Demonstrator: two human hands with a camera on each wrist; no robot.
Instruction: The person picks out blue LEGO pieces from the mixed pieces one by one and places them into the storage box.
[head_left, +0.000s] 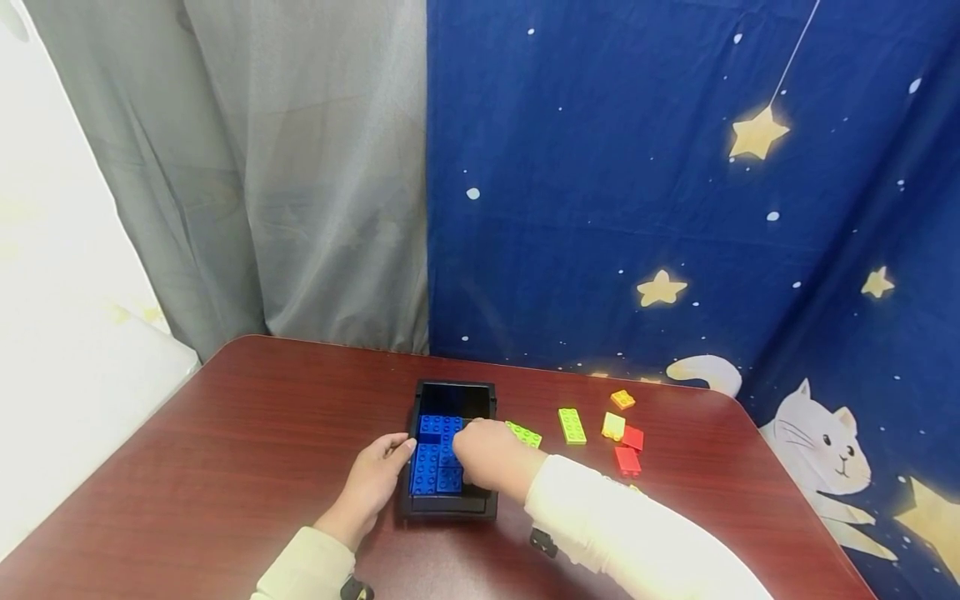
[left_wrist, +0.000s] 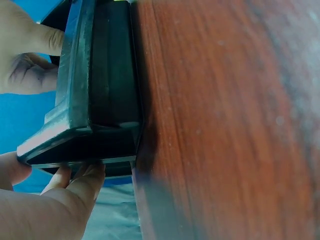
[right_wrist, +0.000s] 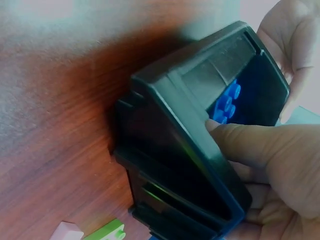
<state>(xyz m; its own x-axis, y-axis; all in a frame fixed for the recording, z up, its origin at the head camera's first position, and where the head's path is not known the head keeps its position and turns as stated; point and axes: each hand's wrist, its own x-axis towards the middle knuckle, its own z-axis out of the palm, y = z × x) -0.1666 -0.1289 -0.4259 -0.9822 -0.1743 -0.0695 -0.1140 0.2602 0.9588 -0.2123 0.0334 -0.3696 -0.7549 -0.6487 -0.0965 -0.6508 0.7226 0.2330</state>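
A black open-topped bin (head_left: 450,506) stands on the table, with blue toy building bricks (head_left: 426,471) laid side by side along its left part. My left hand (head_left: 371,477) grips the bin's left edge, thumb at the rim and fingers under it in the left wrist view. Over the bin's right part, my right hand (head_left: 495,454) reaches in with curled fingers. In the right wrist view its thumb is at a studded blue brick (right_wrist: 227,103), apparently pinching it; the bin wall and the hand hide the other fingertips.
Right of the bin lie two lime-green bricks, one upright to my view (head_left: 572,426), the other partly behind my right hand. Beyond them are a pale yellow brick (head_left: 613,426), an orange brick (head_left: 622,399) and two red bricks (head_left: 627,461). Curtains hang behind the brown table (head_left: 300,400).
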